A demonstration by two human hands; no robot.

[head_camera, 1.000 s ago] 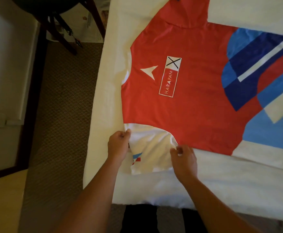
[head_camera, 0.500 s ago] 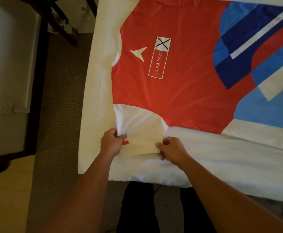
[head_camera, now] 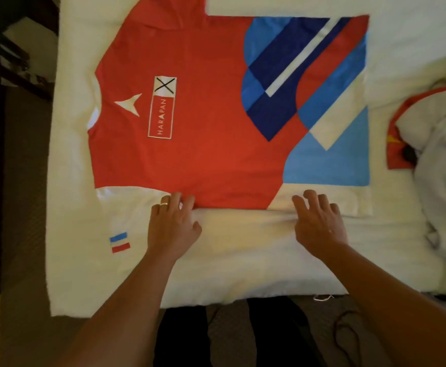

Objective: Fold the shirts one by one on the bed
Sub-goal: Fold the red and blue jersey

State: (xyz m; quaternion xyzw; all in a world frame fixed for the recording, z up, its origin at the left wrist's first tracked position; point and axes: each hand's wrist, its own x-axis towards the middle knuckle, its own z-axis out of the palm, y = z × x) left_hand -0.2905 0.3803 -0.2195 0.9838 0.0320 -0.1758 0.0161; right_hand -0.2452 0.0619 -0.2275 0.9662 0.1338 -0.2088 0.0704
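We are looking down at a shirt (head_camera: 203, 144) lying spread flat on the bed (head_camera: 243, 266), its collar toward the left edge of the bed and its hem toward the right. It is mostly red, with blue, dark blue and white shapes over the hem half, a white arrow mark and a boxed "HARAPAN" badge (head_camera: 162, 107) on the chest. The near sleeve (head_camera: 121, 221) is white and is lying flat toward the near left corner of the bed, showing a small blue, white and red flag patch (head_camera: 120, 242).

We are resting the left hand (head_camera: 172, 226) with relaxed, straight fingers on the near side seam of the shirt, just beside the sleeve; a ring (head_camera: 164, 203) is showing on one finger. Its grip is loose and holding nothing. We are laying the right hand (head_camera: 318, 221) on the same near seam further toward the hem, fingers spread and flat over the white band, its grip likewise wide and holding nothing. The two hands are well apart.

At the right edge of the bed a rumpled heap of white and red cloth (head_camera: 428, 144) is lying apart from the shirt. Dark furniture legs (head_camera: 10, 64) are standing on the carpet (head_camera: 23, 194) beyond the left edge.
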